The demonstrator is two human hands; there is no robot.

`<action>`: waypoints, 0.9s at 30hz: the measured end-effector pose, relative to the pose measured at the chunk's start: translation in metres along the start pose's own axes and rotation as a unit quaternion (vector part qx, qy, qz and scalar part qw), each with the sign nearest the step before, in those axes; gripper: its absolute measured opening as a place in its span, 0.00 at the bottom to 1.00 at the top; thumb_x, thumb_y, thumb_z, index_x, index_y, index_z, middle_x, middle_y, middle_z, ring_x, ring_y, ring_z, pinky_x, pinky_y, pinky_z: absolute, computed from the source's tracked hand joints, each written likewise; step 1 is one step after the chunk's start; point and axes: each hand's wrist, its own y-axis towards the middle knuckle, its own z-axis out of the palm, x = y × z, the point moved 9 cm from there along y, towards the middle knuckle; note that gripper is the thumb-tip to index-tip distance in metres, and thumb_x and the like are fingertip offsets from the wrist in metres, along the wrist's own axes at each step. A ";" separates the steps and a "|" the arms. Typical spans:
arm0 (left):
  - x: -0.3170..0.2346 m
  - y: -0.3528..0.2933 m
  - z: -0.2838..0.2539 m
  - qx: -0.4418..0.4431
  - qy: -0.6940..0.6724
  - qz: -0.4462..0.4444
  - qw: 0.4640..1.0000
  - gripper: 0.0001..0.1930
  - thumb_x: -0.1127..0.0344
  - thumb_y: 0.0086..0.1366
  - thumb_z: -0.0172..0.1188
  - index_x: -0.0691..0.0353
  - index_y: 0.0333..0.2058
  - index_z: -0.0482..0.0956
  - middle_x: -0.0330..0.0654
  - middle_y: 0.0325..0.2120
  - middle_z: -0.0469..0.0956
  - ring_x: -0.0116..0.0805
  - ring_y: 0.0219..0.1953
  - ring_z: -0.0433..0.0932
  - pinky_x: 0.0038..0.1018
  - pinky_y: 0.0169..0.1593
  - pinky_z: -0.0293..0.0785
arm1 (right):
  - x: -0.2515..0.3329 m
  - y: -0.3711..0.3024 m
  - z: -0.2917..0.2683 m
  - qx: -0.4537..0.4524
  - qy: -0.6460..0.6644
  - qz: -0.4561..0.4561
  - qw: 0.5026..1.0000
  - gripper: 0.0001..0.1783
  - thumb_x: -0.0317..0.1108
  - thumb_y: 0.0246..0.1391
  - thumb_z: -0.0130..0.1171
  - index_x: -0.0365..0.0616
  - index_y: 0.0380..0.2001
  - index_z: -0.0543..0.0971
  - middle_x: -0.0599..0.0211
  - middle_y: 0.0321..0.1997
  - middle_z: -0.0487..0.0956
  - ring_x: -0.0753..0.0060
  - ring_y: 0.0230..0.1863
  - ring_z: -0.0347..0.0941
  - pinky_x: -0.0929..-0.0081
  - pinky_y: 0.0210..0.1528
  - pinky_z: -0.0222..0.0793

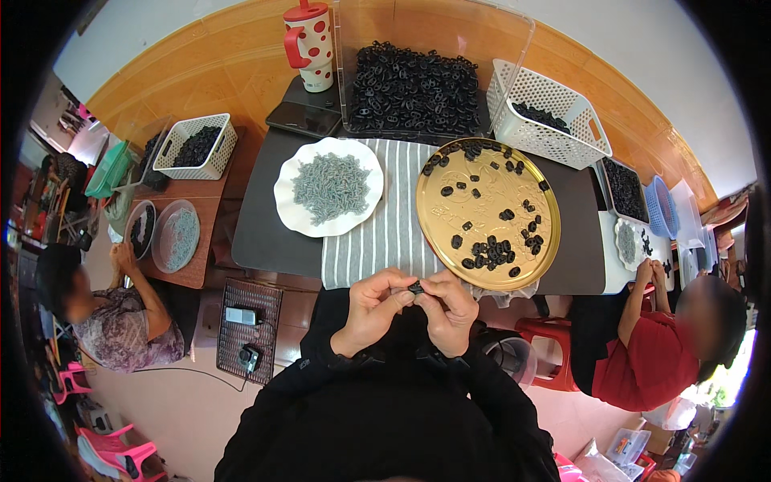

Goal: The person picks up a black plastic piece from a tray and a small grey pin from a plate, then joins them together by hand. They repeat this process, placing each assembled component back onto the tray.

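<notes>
My left hand [373, 312] and my right hand [447, 315] meet in front of the table's near edge. Their fingertips pinch a small black plastic part [415, 287] between them; the fingers partly cover it. Beyond the right hand lies a round gold tray [442, 218] with several small black oval pieces [491, 253] scattered on it, most of them gathered near its front. To the left, a white scalloped plate [286, 210] bears a heap of small grey screws [329, 187]. A grey-and-white striped cloth [373, 255] lies under part of both plate and tray.
At the back stands a clear bin of black oval parts [414, 88], beside a white basket [554, 124]. A phone [303, 118] and a red-dotted tumbler [312, 48] stand back left. Co-workers sit left [120, 329] and right [650, 353]. A red stool [554, 333] is at right.
</notes>
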 end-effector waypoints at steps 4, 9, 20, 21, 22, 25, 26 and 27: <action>-0.002 0.002 0.002 0.006 0.010 0.012 1.000 0.10 0.78 0.63 0.57 0.66 0.43 0.78 0.36 0.32 0.75 0.18 0.27 0.70 0.15 0.28 0.65 | 0.000 0.001 -0.001 -0.003 0.009 -0.009 1.000 0.10 0.13 0.45 0.59 0.31 0.34 0.77 0.60 0.29 0.75 0.75 0.26 0.73 0.82 0.29 0.68; 0.001 -0.001 0.000 -0.021 0.003 0.000 1.000 0.11 0.77 0.63 0.57 0.66 0.44 0.78 0.36 0.31 0.74 0.18 0.28 0.70 0.15 0.29 0.66 | -0.003 0.000 0.005 -0.006 0.078 0.043 0.996 0.10 0.14 0.50 0.57 0.31 0.37 0.75 0.62 0.31 0.76 0.77 0.29 0.73 0.83 0.32 0.68; -0.001 0.005 0.004 0.049 -0.043 -0.056 0.996 0.16 0.78 0.64 0.56 0.68 0.51 0.74 0.35 0.30 0.74 0.20 0.30 0.70 0.16 0.34 0.68 | -0.030 0.028 -0.030 0.210 0.097 0.364 0.902 0.09 0.19 0.48 0.59 0.35 0.36 0.76 0.65 0.33 0.79 0.80 0.30 0.75 0.82 0.33 0.71; -0.001 0.006 0.001 0.054 -0.029 -0.059 0.996 0.17 0.78 0.64 0.55 0.69 0.52 0.73 0.35 0.30 0.73 0.20 0.31 0.69 0.17 0.36 0.67 | -0.028 0.050 -0.047 0.202 0.071 0.339 0.916 0.09 0.19 0.47 0.59 0.35 0.35 0.77 0.65 0.33 0.79 0.79 0.29 0.75 0.82 0.32 0.71; -0.001 0.007 -0.001 0.057 -0.029 -0.058 0.996 0.17 0.78 0.64 0.55 0.69 0.52 0.73 0.35 0.30 0.73 0.20 0.31 0.69 0.17 0.36 0.67 | -0.028 0.074 -0.063 0.194 0.045 0.315 0.928 0.10 0.20 0.45 0.59 0.35 0.34 0.77 0.65 0.32 0.79 0.79 0.28 0.75 0.82 0.31 0.71; -0.012 0.010 -0.003 0.059 0.044 -0.040 0.996 0.15 0.79 0.64 0.55 0.68 0.50 0.74 0.34 0.30 0.73 0.19 0.30 0.69 0.17 0.35 0.67 | 0.037 0.188 -0.124 0.112 -0.193 -0.037 0.974 0.17 0.23 0.48 0.60 0.34 0.44 0.75 0.60 0.37 0.79 0.78 0.34 0.75 0.82 0.36 0.71; -0.016 0.010 -0.011 0.028 0.058 -0.038 0.997 0.14 0.78 0.63 0.55 0.69 0.48 0.75 0.35 0.29 0.73 0.20 0.29 0.70 0.18 0.34 0.67 | 0.038 0.211 -0.140 -0.072 0.066 0.126 0.987 0.27 0.24 0.50 0.59 0.31 0.55 0.66 0.55 0.39 0.79 0.75 0.35 0.76 0.81 0.37 0.73; -0.024 0.013 -0.013 0.003 0.071 -0.033 0.997 0.12 0.78 0.62 0.56 0.69 0.45 0.77 0.36 0.28 0.74 0.21 0.28 0.71 0.19 0.33 0.67 | 0.036 0.235 -0.165 -0.099 0.072 0.106 0.987 0.34 0.23 0.51 0.58 0.30 0.61 0.57 0.51 0.41 0.79 0.73 0.37 0.77 0.80 0.38 0.74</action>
